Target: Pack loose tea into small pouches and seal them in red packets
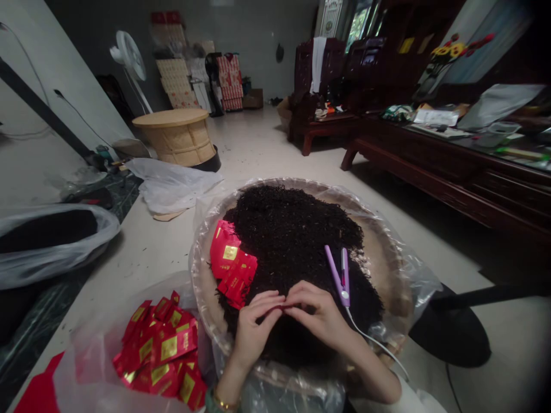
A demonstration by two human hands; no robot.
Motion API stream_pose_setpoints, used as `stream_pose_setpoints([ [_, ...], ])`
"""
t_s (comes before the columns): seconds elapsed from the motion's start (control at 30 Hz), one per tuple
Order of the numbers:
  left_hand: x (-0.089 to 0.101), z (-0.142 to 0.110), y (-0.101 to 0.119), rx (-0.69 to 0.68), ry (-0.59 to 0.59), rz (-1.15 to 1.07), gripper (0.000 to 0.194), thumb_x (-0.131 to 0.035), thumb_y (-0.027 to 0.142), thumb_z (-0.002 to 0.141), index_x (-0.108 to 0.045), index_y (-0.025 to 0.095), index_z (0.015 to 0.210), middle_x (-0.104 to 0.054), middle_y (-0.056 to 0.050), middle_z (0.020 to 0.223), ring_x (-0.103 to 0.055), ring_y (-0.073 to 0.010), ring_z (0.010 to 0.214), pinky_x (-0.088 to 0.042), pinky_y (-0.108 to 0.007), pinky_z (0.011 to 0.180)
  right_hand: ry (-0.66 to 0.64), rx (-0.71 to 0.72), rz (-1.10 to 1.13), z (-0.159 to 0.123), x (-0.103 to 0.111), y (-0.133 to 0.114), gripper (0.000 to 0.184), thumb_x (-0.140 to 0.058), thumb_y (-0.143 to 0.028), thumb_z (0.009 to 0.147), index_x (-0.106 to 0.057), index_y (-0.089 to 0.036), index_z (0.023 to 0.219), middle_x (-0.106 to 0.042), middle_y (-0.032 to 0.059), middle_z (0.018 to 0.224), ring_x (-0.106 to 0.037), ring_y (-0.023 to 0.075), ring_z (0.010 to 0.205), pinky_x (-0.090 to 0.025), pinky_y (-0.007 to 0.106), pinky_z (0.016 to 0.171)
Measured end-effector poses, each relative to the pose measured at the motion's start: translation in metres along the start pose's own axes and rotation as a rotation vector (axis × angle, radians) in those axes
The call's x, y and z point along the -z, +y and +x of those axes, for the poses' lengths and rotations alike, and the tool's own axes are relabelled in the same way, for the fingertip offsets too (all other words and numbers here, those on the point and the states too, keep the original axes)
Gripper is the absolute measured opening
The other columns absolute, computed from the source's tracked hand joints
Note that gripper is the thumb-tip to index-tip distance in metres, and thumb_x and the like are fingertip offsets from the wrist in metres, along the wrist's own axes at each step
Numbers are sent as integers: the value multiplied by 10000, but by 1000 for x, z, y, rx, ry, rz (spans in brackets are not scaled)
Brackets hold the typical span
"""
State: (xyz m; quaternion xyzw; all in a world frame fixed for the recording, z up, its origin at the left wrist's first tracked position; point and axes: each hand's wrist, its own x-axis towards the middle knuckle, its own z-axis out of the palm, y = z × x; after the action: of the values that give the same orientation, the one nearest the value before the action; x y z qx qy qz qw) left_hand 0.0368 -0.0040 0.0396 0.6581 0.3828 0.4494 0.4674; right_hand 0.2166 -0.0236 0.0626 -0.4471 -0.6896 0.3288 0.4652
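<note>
My left hand (253, 328) and my right hand (317, 312) meet over a heap of dark loose tea leaves (297, 229). Fingers and thumbs of both pinch a thin red packet (282, 307), seen edge-on and mostly hidden. Flat red packets with gold labels (235, 264) lie on the left side of the heap. To the right of my right hand, a small purple flat iron (340, 278) rests on the leaves, its arms apart and a white cord trailing off. The heap lies in a wide round basket (396, 269) edged with clear plastic.
Several filled red packets (161, 350) sit in a clear bag at the lower left. Another bag of dark leaves (47, 229) stands at far left. A black round stand base (451, 332) is to the right. Behind are a round wicker drum (176, 137) and a dark wooden table (465, 172).
</note>
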Motion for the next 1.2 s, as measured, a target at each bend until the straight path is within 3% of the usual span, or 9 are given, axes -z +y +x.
stream_pose_setpoints([
  [0.17, -5, -2, 12, 307, -47, -133, 276, -700, 418, 777, -777, 154, 757, -769, -60, 736, -695, -212, 685, -550, -284, 646, 16, -137, 14, 3, 0, -6, 279, -662, -411, 850, -706, -189, 687, -631, 15, 650, -586, 145, 619, -449, 249, 571],
  [0.37, -27, -10, 2, 684, -91, -595, 487, -894, 375, 532, -723, 95, 892, -759, -84, 765, -703, -214, 670, -550, -304, 667, 37, -279, -71, 0, -8, 7, 303, -615, -408, 866, -698, -195, 667, -646, 22, 648, -596, 161, 609, -471, 262, 574],
  [0.43, -32, -11, -2, 770, -47, -652, 511, -914, 375, 490, -722, 82, 861, -756, -93, 742, -709, -221, 631, -558, -330, 670, 43, -239, -226, -1, -1, 17, 265, -566, -387, 899, -717, -212, 770, -678, 51, 746, -626, 204, 731, -504, 311, 684],
  [0.53, -32, -11, -8, 839, 7, -702, 585, -931, 367, 456, -730, 84, 926, -769, -143, 905, -734, -245, 680, -569, -376, 744, 242, -237, -647, -4, 23, 41, 338, -541, -393, 903, -633, -209, 1171, -640, 153, 1104, -573, 315, 1026, -467, 460, 883],
  [0.67, -27, -10, -13, 836, -2, -695, 591, -931, 360, 468, -739, 88, 957, -754, -181, 1017, -743, -257, 730, -572, -361, 732, 301, -437, -1037, -10, 53, 78, 542, -556, -352, 867, -485, -71, 1325, -546, 270, 1174, -553, 393, 1012, -461, 528, 837],
  [0.8, -25, -10, -14, 802, -21, -656, 575, -928, 367, 474, -747, 87, 943, -757, -180, 1010, -742, -256, 730, -569, -334, 700, 310, -475, -923, -14, 68, 102, 605, -552, -297, 819, -421, -68, 1364, -579, 198, 1052, -580, 339, 952, -470, 461, 835],
  [0.97, -22, -10, -11, 805, -54, -624, 562, -925, 369, 478, -747, 98, 938, -763, -168, 992, -744, -262, 759, -569, -326, 698, 274, -553, -728, -8, 84, 104, 503, -571, -287, 712, -586, -91, 1174, -637, 121, 880, -607, 303, 831, -492, 412, 755],
  [1.1, -20, -8, -9, 819, -49, -608, 603, -937, 382, 424, -747, 94, 918, -767, -165, 957, -737, -246, 715, -563, -314, 670, 192, -462, -579, -4, 84, 74, 447, -547, -347, 776, -620, -164, 1177, -670, 77, 981, -631, 241, 853, -509, 331, 754],
  [1.2, -21, -8, -9, 824, -67, -573, 614, -935, 403, 396, -751, 88, 890, -771, -147, 892, -723, -234, 676, -550, -306, 643, -88, -330, -286, 1, 72, 33, 473, -616, -428, 804, -632, -181, 1206, -687, 68, 1019, -637, 226, 857, -498, 311, 763],
])
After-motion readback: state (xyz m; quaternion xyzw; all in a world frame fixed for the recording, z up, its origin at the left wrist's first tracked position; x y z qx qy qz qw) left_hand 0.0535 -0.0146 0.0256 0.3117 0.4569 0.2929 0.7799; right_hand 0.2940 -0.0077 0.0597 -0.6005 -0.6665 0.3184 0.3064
